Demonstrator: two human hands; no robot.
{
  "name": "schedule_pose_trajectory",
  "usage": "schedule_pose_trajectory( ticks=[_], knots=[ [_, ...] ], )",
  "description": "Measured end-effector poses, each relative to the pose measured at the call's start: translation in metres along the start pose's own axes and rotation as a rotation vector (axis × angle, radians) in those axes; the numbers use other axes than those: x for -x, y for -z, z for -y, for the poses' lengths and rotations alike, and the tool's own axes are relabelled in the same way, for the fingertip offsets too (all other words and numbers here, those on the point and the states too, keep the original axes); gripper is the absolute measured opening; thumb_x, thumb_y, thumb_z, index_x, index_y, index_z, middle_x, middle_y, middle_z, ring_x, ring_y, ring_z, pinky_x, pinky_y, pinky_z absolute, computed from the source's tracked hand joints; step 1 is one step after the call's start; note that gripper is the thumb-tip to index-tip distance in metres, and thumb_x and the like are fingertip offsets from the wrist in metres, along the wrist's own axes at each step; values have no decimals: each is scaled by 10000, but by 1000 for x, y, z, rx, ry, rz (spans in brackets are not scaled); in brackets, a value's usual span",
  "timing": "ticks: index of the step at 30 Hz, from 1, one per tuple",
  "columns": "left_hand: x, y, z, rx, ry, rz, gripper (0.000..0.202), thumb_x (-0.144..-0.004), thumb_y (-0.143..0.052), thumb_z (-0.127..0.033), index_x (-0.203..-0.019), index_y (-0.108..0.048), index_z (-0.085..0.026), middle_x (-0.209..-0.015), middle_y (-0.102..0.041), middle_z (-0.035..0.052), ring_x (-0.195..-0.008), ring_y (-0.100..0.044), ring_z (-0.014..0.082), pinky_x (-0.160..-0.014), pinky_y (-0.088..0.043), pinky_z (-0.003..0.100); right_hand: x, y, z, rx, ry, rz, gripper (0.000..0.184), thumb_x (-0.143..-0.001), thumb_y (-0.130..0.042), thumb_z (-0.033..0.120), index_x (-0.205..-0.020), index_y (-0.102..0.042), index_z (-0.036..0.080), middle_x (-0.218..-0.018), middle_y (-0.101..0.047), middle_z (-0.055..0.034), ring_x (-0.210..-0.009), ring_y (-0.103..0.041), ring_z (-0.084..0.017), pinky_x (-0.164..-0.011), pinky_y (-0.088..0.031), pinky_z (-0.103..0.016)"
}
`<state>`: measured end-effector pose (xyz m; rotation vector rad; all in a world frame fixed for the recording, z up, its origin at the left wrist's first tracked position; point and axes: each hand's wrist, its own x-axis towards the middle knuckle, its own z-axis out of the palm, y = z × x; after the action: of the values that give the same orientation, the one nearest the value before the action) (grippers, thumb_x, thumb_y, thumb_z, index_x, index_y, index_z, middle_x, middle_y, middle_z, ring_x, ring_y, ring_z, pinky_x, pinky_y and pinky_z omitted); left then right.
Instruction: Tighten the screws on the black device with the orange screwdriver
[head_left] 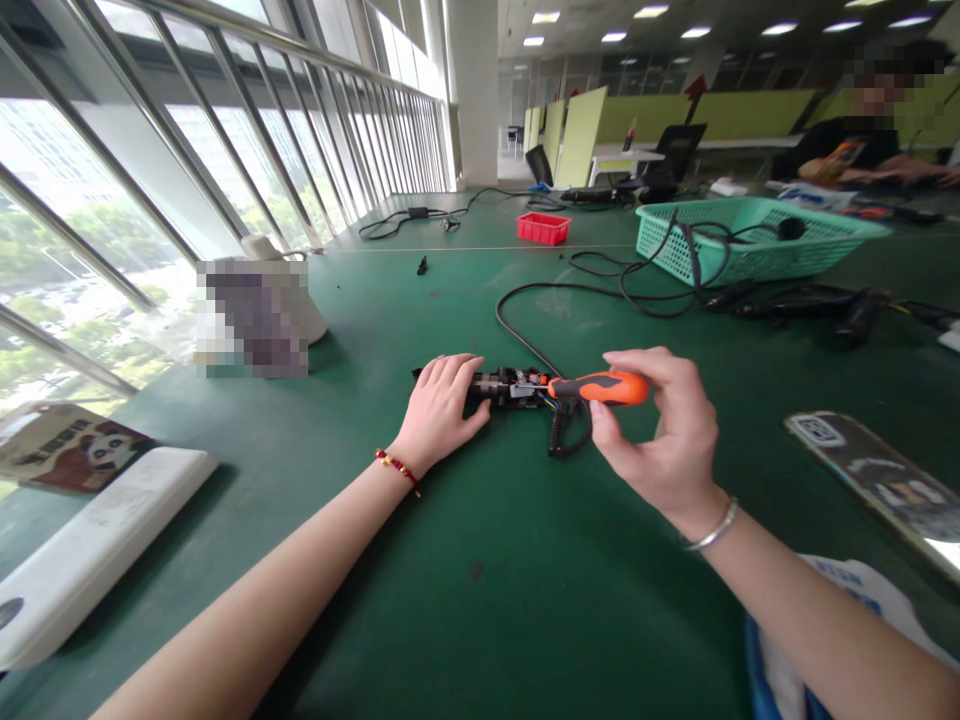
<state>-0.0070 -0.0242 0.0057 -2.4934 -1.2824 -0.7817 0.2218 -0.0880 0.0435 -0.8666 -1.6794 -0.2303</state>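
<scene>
An opened black cylindrical electrical device [517, 388] lies on the green table, its circuit parts and coloured wires exposed. My left hand [448, 405] is closed over its left end, fingers across the top and thumb along the near side. In my right hand [664, 425] is an orange and black screwdriver [611, 388], gripped between thumb and fingers. The screwdriver lies nearly level, its shaft pointing left into the exposed parts. Exactly what the tip touches is too small to make out. A black cord [555, 435] with a coiled sleeve curls beside the device's right end.
Behind stand a small red bin [543, 229] and a green basket [757, 245] with cables. A phone [877, 480] lies right, above a blue and white packet [840, 590]. At left are a white bar-shaped object [105, 545] and a carton [71, 447]. Another person sits back right.
</scene>
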Motion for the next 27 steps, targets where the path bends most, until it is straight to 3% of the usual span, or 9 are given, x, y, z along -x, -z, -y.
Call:
schedule_pose_trajectory(
  ticks=[2,7,12,14,19,21,25,27],
  knots=[
    [1,-3,2,-8,51,30,413,-854,-521,-329,-1220,-497,-138,-1186,-591,122,-1116,-524,276,-993,-412,466,0,0,0,-15,9,0,376,-716,-649,186,-1080,-559,219,-952,-655,-64,-849,-623,-218,-707,-541,-378],
    [1,-5,3,-11,81,81,341,-873,-506,-346,-1149,-543,-149,-1098,-618,96,-1059,-544,261,-990,-408,446,-2,1,3,29,41,32,163,-746,-645,167,-881,-591,243,-718,-633,13,-596,-568,-141,-637,-521,-333],
    [1,-5,3,-20,79,67,308,-860,-520,-344,-1112,-553,-170,-1045,-616,83,-1006,-554,254,-933,-429,424,3,-2,-4,-16,-3,-52,433,-721,-652,175,-1137,-544,222,-1002,-632,-79,-908,-608,-231,-764,-538,-396],
    [1,-4,3,-21,79,69,299,-861,-517,-341,-1104,-554,-171,-1036,-613,84,-998,-554,254,-926,-427,421,3,-2,-4,-27,-7,-53,442,-718,-658,174,-1142,-543,215,-995,-630,-81,-906,-605,-229,-762,-540,-394],
    [1,-2,1,-31,104,113,302,-885,-484,-352,-1119,-545,-173,-1063,-606,88,-1019,-542,255,-943,-408,412,0,0,2,67,-15,16,115,-753,-653,189,-850,-607,230,-716,-632,-3,-667,-576,-159,-622,-516,-312],
    [1,-1,0,-43,124,130,311,-894,-473,-359,-1131,-540,-168,-1068,-604,90,-1030,-536,257,-951,-398,406,0,0,3,58,-13,8,161,-750,-654,193,-901,-607,223,-757,-637,-11,-662,-578,-156,-636,-516,-321],
    [0,-1,-1,-45,154,138,310,-900,-480,-363,-1128,-536,-161,-1058,-605,90,-1022,-533,262,-939,-392,401,3,-2,-2,-9,-9,-2,405,-717,-652,182,-1109,-552,202,-949,-634,-71,-843,-604,-213,-741,-527,-380],
    [0,-1,-1,-36,162,139,298,-901,-487,-362,-1118,-536,-163,-1058,-605,88,-1018,-532,262,-932,-392,399,4,-2,-3,-18,-18,4,422,-714,-651,177,-1121,-542,201,-972,-629,-78,-859,-604,-217,-737,-527,-378]
  ],
)
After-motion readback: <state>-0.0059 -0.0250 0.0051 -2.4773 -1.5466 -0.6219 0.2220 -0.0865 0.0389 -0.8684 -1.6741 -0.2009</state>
